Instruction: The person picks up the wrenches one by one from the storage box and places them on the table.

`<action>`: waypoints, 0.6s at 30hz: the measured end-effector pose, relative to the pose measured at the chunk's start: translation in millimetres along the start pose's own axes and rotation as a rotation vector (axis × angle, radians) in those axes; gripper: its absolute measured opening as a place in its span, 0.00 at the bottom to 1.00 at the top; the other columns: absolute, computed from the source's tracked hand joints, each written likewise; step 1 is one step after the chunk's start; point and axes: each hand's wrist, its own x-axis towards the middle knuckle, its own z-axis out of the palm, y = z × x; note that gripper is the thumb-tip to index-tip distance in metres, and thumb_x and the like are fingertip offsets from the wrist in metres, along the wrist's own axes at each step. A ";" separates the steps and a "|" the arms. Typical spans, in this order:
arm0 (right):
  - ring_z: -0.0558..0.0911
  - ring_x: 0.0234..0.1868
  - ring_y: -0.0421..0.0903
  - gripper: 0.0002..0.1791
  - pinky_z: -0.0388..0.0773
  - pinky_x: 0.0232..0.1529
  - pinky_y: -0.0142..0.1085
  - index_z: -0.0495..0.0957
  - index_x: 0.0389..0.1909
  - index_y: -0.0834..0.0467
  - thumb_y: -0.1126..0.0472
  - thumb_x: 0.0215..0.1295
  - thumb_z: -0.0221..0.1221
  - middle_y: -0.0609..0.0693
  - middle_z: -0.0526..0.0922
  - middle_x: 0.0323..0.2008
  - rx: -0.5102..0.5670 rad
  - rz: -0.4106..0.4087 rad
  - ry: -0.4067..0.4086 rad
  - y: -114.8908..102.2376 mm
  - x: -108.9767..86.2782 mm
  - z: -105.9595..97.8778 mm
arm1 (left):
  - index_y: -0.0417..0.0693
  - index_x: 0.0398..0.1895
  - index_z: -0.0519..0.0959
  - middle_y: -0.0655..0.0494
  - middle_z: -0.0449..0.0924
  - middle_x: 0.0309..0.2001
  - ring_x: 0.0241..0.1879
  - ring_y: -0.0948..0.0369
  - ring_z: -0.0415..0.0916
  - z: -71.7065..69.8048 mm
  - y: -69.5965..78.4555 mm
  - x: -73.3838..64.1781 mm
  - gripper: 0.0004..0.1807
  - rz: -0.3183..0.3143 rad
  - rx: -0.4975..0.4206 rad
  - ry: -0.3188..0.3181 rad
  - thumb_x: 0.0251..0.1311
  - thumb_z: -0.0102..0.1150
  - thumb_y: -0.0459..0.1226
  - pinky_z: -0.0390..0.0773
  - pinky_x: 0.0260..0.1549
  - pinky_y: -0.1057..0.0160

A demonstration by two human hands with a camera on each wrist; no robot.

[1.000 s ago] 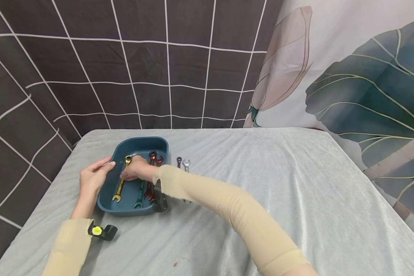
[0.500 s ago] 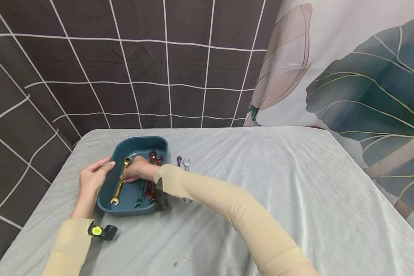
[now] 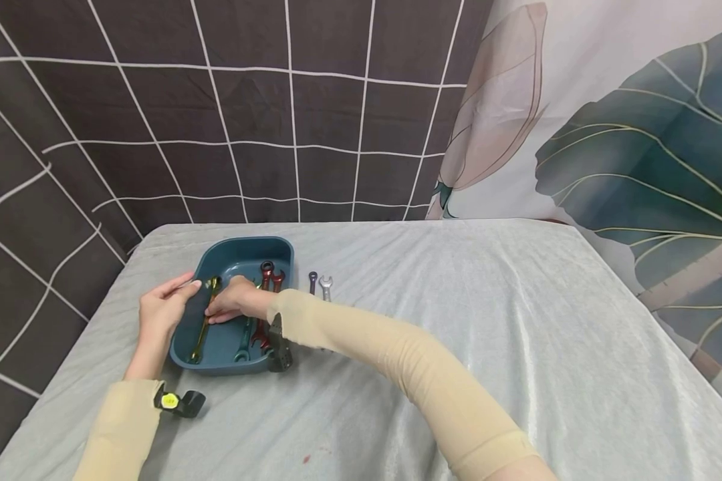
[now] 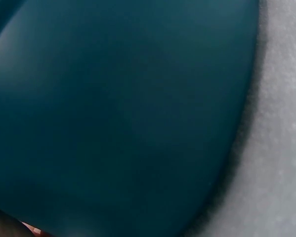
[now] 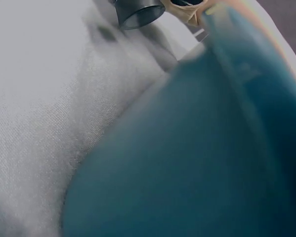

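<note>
In the head view, a blue tub (image 3: 247,245) stands at the left of the table. My right hand (image 3: 236,299) reaches inside and holds a gold wrench (image 3: 199,344) by its shaft, along the tub's left side. A green wrench (image 3: 243,349) and two red wrenches (image 3: 267,269) lie right of it, partly hidden by my right hand and wrist. My left hand (image 3: 160,312) grips the tub's left rim between thumb and fingers. Both wrist views show mostly the tub's outer wall (image 4: 133,98), without my fingers or the wrenches.
Just right of the tub, a small purple wrench (image 3: 313,278) and a silver wrench (image 3: 326,285) lie on the grey cloth (image 3: 445,321), their lower parts behind my right sleeve (image 3: 391,341). A dark gridded curtain (image 3: 247,113) hangs behind the table.
My right hand has shifted slightly left with the gold wrench, which now lies nearer the tub's left wall and looks turned on its edge. My left hand stays put.
</note>
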 end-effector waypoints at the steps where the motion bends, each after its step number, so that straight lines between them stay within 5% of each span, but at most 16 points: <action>1: 0.82 0.47 0.62 0.08 0.79 0.49 0.45 0.74 0.21 0.71 0.80 0.54 0.61 0.70 0.84 0.38 -0.001 0.001 0.007 0.2 0.4 0.4 | 0.48 0.66 0.70 0.49 0.66 0.68 0.70 0.55 0.61 0.1 -0.1 0.3 0.28 0.000 -0.003 0.001 0.64 0.56 0.47 0.63 0.68 0.54; 18: 0.83 0.45 0.62 0.11 0.80 0.46 0.46 0.72 0.20 0.68 0.79 0.52 0.64 0.69 0.85 0.32 -0.006 -0.003 0.055 3.1 -0.2 2.8 | 0.49 0.67 0.69 0.47 0.68 0.67 0.69 0.53 0.63 1.4 -1.7 0.4 0.30 -0.017 0.009 0.003 0.64 0.55 0.51 0.61 0.68 0.52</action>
